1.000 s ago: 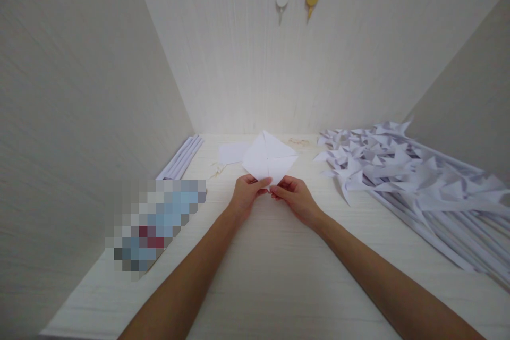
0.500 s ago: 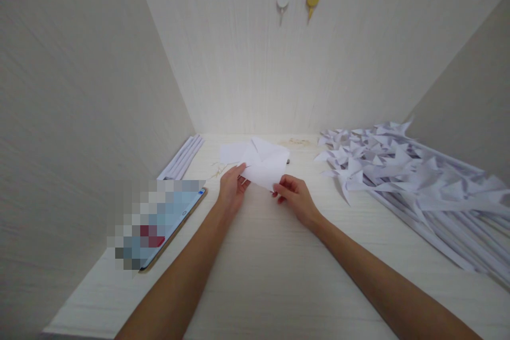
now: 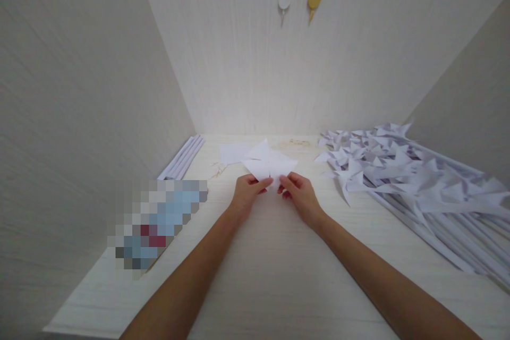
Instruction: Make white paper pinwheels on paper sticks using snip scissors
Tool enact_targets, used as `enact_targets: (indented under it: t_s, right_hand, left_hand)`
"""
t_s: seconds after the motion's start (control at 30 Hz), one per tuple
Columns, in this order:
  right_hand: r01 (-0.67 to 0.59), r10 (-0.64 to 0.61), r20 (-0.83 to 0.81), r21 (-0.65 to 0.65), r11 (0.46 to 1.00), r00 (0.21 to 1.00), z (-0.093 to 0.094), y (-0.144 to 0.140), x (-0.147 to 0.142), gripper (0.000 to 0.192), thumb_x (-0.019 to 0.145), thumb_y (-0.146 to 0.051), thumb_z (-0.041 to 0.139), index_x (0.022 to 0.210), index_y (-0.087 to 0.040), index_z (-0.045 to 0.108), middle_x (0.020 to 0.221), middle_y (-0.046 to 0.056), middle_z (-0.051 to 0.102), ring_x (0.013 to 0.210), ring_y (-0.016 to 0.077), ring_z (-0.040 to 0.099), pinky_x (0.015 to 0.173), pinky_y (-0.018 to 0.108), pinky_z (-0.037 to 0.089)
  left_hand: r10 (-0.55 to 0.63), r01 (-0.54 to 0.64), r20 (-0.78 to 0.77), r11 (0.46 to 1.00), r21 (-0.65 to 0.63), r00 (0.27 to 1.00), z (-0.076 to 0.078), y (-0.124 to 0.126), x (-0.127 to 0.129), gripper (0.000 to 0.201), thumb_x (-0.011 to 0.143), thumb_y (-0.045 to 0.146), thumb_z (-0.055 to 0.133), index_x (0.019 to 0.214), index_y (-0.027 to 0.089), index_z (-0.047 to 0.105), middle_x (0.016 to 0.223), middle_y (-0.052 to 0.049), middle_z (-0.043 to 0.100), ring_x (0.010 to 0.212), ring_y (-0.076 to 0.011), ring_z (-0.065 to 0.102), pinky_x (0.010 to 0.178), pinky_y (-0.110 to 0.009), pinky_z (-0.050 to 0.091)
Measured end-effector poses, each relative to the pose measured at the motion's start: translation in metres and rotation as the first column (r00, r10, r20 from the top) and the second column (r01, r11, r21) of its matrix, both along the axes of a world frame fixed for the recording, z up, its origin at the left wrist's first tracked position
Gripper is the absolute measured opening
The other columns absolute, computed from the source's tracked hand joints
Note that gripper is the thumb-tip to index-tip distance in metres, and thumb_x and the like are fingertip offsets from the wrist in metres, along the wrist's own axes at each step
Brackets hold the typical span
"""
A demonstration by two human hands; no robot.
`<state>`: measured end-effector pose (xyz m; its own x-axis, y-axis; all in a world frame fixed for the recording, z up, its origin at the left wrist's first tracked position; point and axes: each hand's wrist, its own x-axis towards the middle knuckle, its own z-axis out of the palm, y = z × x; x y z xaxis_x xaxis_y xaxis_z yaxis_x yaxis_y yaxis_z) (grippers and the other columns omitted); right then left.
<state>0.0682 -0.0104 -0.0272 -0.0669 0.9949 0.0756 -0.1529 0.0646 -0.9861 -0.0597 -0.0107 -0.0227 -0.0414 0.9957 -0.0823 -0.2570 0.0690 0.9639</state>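
A square of white paper [image 3: 269,162], slit in from its corners, is held up just above the table between my two hands. My left hand [image 3: 249,192] pinches its near edge on the left of a slit, thumb on top. On the other side of that slit, my right hand [image 3: 298,191] grips the near edge between thumb and fingers. Behind it to the left lies a flat white sheet [image 3: 233,153], partly covered by the held paper.
Many paper pinwheels on rolled paper sticks [image 3: 398,170] are heaped at the right. Rolled paper tubes [image 3: 182,158] lie along the left wall. A blurred-out phone [image 3: 163,228] rests at the near left. Thin tan bits [image 3: 298,143] and sticks [image 3: 218,170] are scattered behind. Two hooks [image 3: 314,0] hang on the wall.
The paper has been turned and shifted right, so a slit now points toward me. My left hand has moved right along its near edge, closer to my right hand.
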Motion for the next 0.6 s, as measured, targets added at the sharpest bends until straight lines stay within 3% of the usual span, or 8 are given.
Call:
enact_targets:
  t_s: [0.07, 0.13, 0.47, 0.6]
  right_hand:
    - [-0.077, 0.067, 0.166, 0.056, 0.995, 0.984, 0.0004, -0.0021, -0.0020, 0.018, 0.061, -0.032, 0.062, 0.059, -0.016, 0.055, 0.048, -0.004, 0.052, 0.044, 0.0070, 0.044, 0.044, 0.020, 0.034]
    - [-0.115, 0.092, 0.234, 0.088, 0.990, 0.968, 0.0010, -0.0029, -0.0027, 0.013, 0.062, -0.027, 0.060, 0.060, -0.016, 0.056, 0.050, -0.004, 0.052, 0.045, 0.0072, 0.044, 0.045, 0.021, 0.034]
    - [-0.112, 0.059, 0.357, 0.130, 0.985, 0.932, 0.0011, -0.0050, -0.0023, 0.009, 0.064, -0.023, 0.055, 0.058, -0.016, 0.054, 0.051, -0.003, 0.051, 0.047, 0.0082, 0.043, 0.047, 0.022, 0.035]
    - [-0.091, 0.044, 0.357, 0.116, 0.989, 0.933, 0.0020, -0.0048, -0.0009, 0.009, 0.059, -0.024, 0.060, 0.058, -0.016, 0.055, 0.056, -0.002, 0.055, 0.053, 0.0094, 0.047, 0.052, 0.023, 0.038]
  left_hand:
    - [0.018, -0.018, 0.036, 1.000, 0.001, 0.999, -0.0006, -0.0005, 0.0013, 0.016, 0.049, 0.023, 0.070, 0.061, 0.014, 0.066, 0.062, -0.003, 0.065, 0.057, -0.0094, 0.054, 0.056, -0.022, 0.041]
    - [0.033, -0.033, 0.063, 0.999, -0.009, 0.997, -0.0009, -0.0004, 0.0015, 0.016, 0.048, 0.023, 0.071, 0.061, 0.013, 0.066, 0.062, -0.003, 0.065, 0.057, -0.0099, 0.054, 0.056, -0.022, 0.041]
    - [-0.021, 0.024, 0.124, 0.999, -0.024, 0.992, -0.0018, -0.0006, 0.0023, 0.024, 0.045, 0.024, 0.074, 0.064, 0.012, 0.064, 0.064, -0.003, 0.064, 0.054, -0.0111, 0.054, 0.051, -0.023, 0.041]
    - [-0.030, 0.026, 0.259, 0.999, 0.018, 0.965, 0.0008, -0.0002, -0.0028, 0.025, 0.045, 0.025, 0.075, 0.064, 0.014, 0.063, 0.062, 0.000, 0.062, 0.054, -0.0093, 0.053, 0.049, -0.021, 0.039]
